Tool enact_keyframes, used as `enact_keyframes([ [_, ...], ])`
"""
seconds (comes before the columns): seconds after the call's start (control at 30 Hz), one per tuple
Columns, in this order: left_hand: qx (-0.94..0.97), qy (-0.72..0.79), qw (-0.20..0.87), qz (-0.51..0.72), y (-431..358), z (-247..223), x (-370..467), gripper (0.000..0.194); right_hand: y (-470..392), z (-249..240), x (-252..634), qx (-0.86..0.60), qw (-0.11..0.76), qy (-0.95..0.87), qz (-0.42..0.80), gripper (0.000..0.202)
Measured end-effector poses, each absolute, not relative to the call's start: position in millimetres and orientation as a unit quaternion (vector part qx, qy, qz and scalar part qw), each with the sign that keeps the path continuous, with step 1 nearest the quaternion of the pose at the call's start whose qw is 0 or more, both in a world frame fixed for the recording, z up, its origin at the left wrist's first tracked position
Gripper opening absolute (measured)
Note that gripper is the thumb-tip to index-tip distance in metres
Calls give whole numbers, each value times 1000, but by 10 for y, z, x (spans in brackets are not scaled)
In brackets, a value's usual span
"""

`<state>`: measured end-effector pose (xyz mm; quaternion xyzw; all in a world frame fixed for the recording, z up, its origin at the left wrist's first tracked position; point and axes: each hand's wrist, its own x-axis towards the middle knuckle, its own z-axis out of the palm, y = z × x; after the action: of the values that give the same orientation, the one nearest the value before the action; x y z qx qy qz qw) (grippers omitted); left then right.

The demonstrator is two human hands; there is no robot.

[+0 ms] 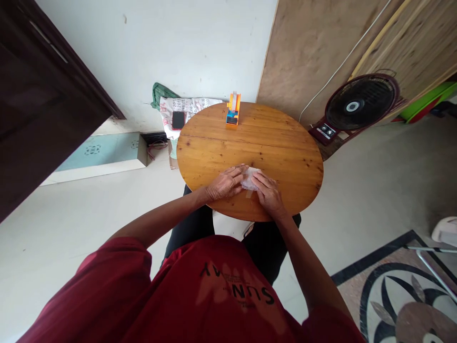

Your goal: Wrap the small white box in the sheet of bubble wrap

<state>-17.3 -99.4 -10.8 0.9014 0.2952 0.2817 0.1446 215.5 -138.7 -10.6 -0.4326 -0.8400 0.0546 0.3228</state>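
A small whitish, see-through bundle (250, 179), which looks like bubble wrap, lies on the near part of the round wooden table (228, 147). My left hand (228, 183) rests along its left side, fingers pressed together and touching it. From the right, my right hand (267, 191) has its fingers bent over the bundle's other side. Between the hands, a pale translucent strip (249, 194) shows just below the bundle. What is inside the wrapping cannot be made out. An orange and blue tape dispenser (233, 116) with a clear roll stands at the table's far edge.
Left of the table, a phone (178, 120) lies on a printed white sack (167, 112). A dark round fan-like heater (360, 105) stands to the right against wooden boards. A long pale box (103, 150) sits on the floor by the dark door (46, 85).
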Motion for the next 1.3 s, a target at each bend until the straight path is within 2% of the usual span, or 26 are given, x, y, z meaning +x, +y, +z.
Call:
enact_keyframes([
  [0.37,893,276,206,291,-744,-171,-37,30,-1418,-154,2156,-442,320,-835,78,47],
  [0.53,834,319,290,344,-821,-57,30,22,-1401,-37,2155,-446,327,-826,107,48],
  [0.67,729,385,426,373,-837,-29,114,23,-1344,99,2130,-450,325,-820,142,54],
  [0.77,664,416,502,365,-787,-23,152,18,-1273,148,2094,-474,329,-795,189,59],
  [0.93,647,476,476,359,-646,60,133,16,-1071,128,2064,-532,338,-704,327,63],
  [1.13,579,462,571,353,-494,79,145,19,-705,86,2068,-513,346,-624,477,84],
  [1.3,523,447,602,405,-397,13,133,21,-476,130,2055,-544,304,-608,492,82],
])
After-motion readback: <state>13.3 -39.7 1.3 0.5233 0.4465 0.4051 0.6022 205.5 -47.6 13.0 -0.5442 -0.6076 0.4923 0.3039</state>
